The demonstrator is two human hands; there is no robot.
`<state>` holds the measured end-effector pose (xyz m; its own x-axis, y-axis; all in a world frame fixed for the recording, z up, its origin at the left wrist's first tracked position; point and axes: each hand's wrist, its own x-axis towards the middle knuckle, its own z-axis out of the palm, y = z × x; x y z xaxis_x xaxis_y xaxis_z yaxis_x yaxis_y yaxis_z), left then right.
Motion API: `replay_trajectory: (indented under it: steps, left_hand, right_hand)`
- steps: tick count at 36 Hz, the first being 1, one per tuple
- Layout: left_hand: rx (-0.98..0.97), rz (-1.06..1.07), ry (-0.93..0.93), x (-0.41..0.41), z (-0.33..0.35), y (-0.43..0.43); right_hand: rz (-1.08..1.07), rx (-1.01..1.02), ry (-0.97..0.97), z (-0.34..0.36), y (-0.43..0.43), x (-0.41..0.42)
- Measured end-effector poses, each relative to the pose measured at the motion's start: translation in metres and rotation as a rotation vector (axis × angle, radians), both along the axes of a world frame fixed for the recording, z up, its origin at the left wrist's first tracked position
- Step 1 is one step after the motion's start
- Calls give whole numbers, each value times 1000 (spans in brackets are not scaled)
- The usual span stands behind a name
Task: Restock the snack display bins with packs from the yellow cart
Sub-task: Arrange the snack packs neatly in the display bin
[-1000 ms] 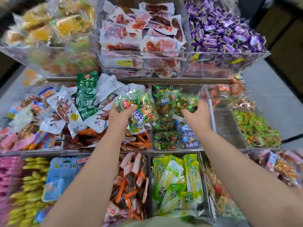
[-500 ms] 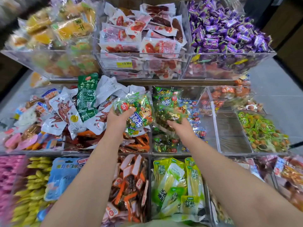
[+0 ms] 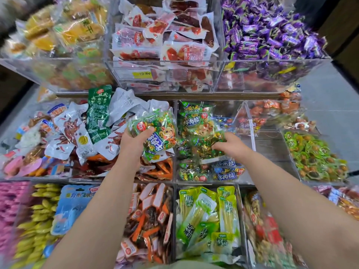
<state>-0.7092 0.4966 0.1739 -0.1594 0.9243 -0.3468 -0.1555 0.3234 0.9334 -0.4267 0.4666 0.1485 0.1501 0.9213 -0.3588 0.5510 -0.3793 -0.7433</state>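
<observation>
My left hand grips a stack of green candy packs with blue lettering, held above the divider between two middle-row bins. My right hand holds another green pack low inside the clear middle bin. That bin holds several green and blue packs of the same kind, piled at its back and front. The yellow cart is out of view.
Clear acrylic bins stand in three tiers. Purple candies, red meat packs and yellow packs fill the top row. White and green pouches lie left, a near-bare bin right, light green packs below.
My right hand has drawn back from the rear of the middle bin toward its centre with a green pack. The left hand has kept its stack almost still.
</observation>
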Motion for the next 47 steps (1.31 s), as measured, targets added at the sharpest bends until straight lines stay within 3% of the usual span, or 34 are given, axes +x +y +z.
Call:
replay_trajectory:
  steps: [4, 9, 13, 16, 18, 21, 28, 34, 42, 47]
  left_hand:
    - [6, -5, 4, -2, 1, 0]
    - [15, -3, 46, -2, 2, -1]
    - [2, -13, 72, -2, 3, -1]
    - [-3, -23, 73, -2, 4, 0]
    - [-2, -29, 76, -2, 3, 0]
    - [-1, -22, 80, -2, 2, 1]
    - [6, -18, 73, -2, 2, 2]
    - [26, -34, 88, 0, 2, 2]
    - [71, -126, 158, 6, 15, 19]
    - [75, -138, 198, 3, 19, 31]
  right_hand:
    - [193, 145, -249, 35, 11, 7]
    - [695, 116, -713, 85, 52, -13]
    - [782, 239, -799, 76, 72, -41]
    - [536, 305, -678, 53, 63, -30]
    - [299, 291, -428, 35, 43, -14]
    - [-4, 107, -59, 13, 11, 2]
    - [-222, -60, 310, -13, -7, -4]
    - [-202, -32, 286, -15, 0, -19]
    - [-68, 199, 126, 17, 0, -6]
    - [299, 149, -252, 58, 29, 13]
